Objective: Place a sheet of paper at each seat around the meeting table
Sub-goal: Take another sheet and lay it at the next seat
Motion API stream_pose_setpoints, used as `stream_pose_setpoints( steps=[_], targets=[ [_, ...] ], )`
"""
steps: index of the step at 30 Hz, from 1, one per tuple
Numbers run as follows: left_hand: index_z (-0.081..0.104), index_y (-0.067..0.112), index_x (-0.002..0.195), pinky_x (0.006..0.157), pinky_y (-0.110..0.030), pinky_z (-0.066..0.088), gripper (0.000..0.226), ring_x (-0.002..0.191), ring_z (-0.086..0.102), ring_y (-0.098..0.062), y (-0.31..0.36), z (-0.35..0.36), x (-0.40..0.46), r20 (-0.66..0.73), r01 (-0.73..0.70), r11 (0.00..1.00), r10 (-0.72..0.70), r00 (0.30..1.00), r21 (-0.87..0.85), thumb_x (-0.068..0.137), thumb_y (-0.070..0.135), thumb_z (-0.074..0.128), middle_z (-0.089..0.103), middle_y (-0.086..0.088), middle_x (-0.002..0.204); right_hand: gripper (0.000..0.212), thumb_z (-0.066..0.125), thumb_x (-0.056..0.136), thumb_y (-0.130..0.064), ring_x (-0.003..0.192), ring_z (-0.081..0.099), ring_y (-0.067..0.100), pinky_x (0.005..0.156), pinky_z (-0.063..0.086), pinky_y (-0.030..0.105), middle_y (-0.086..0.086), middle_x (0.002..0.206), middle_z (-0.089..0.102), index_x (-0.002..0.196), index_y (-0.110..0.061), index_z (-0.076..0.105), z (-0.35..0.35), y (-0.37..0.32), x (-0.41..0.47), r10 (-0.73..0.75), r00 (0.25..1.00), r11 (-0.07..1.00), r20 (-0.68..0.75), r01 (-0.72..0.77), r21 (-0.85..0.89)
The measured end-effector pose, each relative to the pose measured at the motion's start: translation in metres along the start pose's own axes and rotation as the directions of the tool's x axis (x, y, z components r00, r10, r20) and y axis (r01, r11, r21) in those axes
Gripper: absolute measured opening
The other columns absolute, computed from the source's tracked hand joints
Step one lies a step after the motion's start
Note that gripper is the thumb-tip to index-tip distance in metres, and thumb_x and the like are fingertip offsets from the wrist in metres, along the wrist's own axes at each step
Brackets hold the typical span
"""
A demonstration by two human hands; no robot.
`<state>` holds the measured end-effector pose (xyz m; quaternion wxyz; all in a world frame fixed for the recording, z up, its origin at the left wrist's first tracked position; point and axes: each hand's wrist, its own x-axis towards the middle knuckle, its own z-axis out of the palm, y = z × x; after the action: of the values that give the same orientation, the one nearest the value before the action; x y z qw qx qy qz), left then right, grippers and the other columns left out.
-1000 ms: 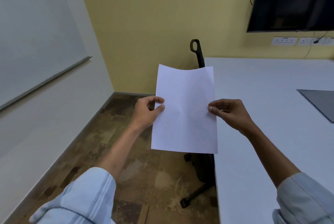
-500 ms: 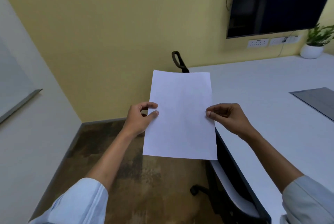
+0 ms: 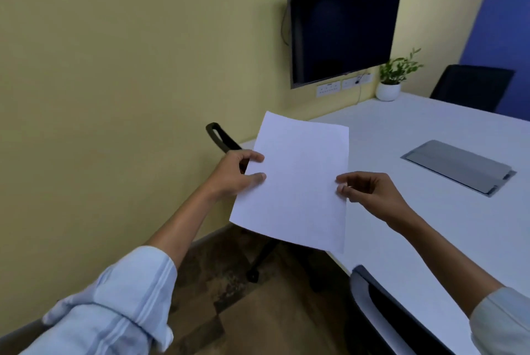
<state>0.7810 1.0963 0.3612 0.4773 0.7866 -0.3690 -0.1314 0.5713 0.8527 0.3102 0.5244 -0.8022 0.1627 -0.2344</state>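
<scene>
I hold a blank white sheet of paper [image 3: 295,179] in the air with both hands, over the near left corner of the white meeting table [image 3: 424,228]. My left hand [image 3: 235,175] pinches its left edge, my right hand [image 3: 370,194] pinches its right edge. The sheet hides part of a black chair [image 3: 219,136] pushed in at the table's left end. A second dark chair [image 3: 381,311] stands at the near side, below the sheet. A third chair [image 3: 471,85] stands at the far side.
A grey cable hatch [image 3: 459,167] lies flush in the tabletop. A potted plant [image 3: 390,82] stands at the far corner under a wall screen [image 3: 341,25]. Yellow wall to the left, brown patterned floor [image 3: 229,297] below.
My view has swung right, bringing the screen, the plant and the far chair into sight. The sheet stays in both hands and now hangs closer over the table's corner.
</scene>
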Motion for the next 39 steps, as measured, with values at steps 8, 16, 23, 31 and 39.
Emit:
stream_pose_setpoints(
  steps=[8,16,23,31,39],
  targets=[
    [0.050,0.020,0.136,0.088,-0.024,0.042,0.068,0.117,0.050,-0.011,-0.058,-0.019,0.233,0.325,-0.300,0.897,0.192,0.926,0.325,0.075,0.024,0.079,0.049,0.007,0.130,0.031,0.079,0.082,-0.019,0.089,0.074,0.009,0.077,0.053,0.023,-0.010,0.109,0.074,0.112,-0.024,0.073,0.023,0.042,0.150,0.065,0.982,0.997,-0.179,-0.069,-0.020],
    [0.036,0.015,0.147,0.100,-0.029,0.038,0.087,0.125,0.043,-0.018,-0.131,0.006,0.448,0.480,-0.351,0.834,0.121,0.869,0.426,0.073,0.026,0.080,0.040,0.001,0.134,0.044,0.084,0.076,-0.011,0.080,0.074,0.010,0.060,0.055,0.017,-0.009,0.110,0.073,0.117,-0.020,0.071,0.048,0.113,0.324,0.189,0.938,0.982,-0.290,-0.186,0.040],
    [0.032,0.013,0.148,0.105,-0.032,0.036,0.093,0.129,0.040,-0.022,-0.200,0.035,0.574,0.596,-0.362,0.805,0.013,0.803,0.470,0.072,0.030,0.082,0.037,-0.003,0.138,0.048,0.085,0.074,-0.014,0.079,0.074,0.007,0.058,0.051,0.014,-0.004,0.109,0.074,0.119,-0.020,0.070,0.089,0.184,0.420,0.330,0.886,0.943,-0.327,-0.323,0.076],
    [0.016,0.011,0.154,0.117,-0.039,0.028,0.109,0.144,0.022,-0.025,-0.315,0.099,0.654,0.755,-0.423,0.777,-0.100,0.648,0.466,0.070,0.033,0.083,0.021,-0.009,0.154,0.058,0.084,0.072,-0.007,0.077,0.073,0.011,0.062,0.056,0.014,0.001,0.115,0.071,0.126,-0.014,0.065,0.148,0.283,0.474,0.514,0.745,0.844,-0.425,-0.527,0.098],
    [0.011,0.010,0.154,0.111,-0.038,0.035,0.115,0.142,0.028,-0.025,-0.409,0.127,0.698,0.822,-0.471,0.763,-0.136,0.553,0.443,0.068,0.034,0.084,0.017,-0.009,0.157,0.060,0.083,0.075,-0.006,0.075,0.068,0.002,0.066,0.051,0.006,0.003,0.120,0.067,0.131,-0.011,0.061,0.198,0.348,0.514,0.661,0.615,0.705,-0.430,-0.705,0.076]
  ],
)
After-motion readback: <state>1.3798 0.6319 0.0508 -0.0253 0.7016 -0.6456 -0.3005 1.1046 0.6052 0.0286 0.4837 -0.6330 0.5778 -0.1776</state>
